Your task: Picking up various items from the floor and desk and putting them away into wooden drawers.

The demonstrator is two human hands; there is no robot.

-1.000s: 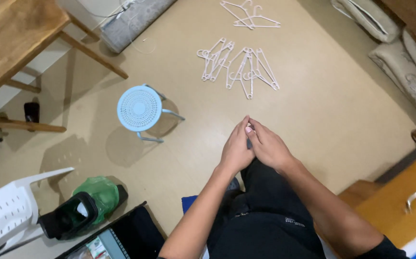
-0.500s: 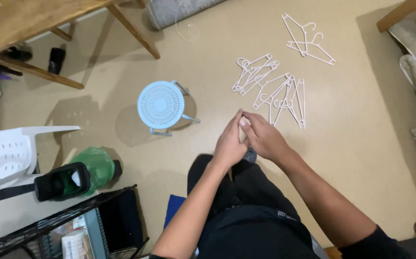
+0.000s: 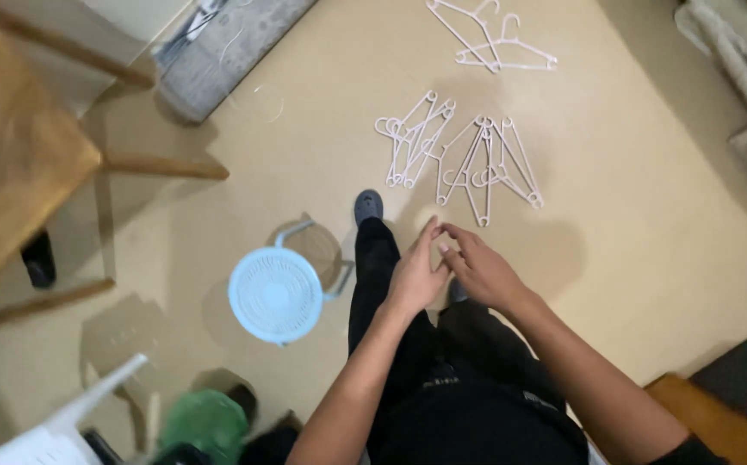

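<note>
fingertips [image 3: 439,234] of both hands meet in front of the body, lightly curled and pressed tip to tip; whether anything small sits between them cannot be told. head view: left hand [image 3: 416,275] and right hand [image 3: 481,274] hover above the dark trousers [image 3: 442,379], with one grey shoe [image 3: 368,206] set forward on the beige floor [image 3: 649,215]. just beyond the hands lies a cluster of white clothes hangers [image 3: 459,155], fanned flat on the floor; a second pair of hangers [image 3: 489,39] rests farther off, well apart. left of the leg stands a pale blue round fan [image 3: 277,294]. a wooden table [image 3: 20,164], a white plastic chair [image 3: 55,430] and a green object [image 3: 205,424] occupy the left edge.
</note>
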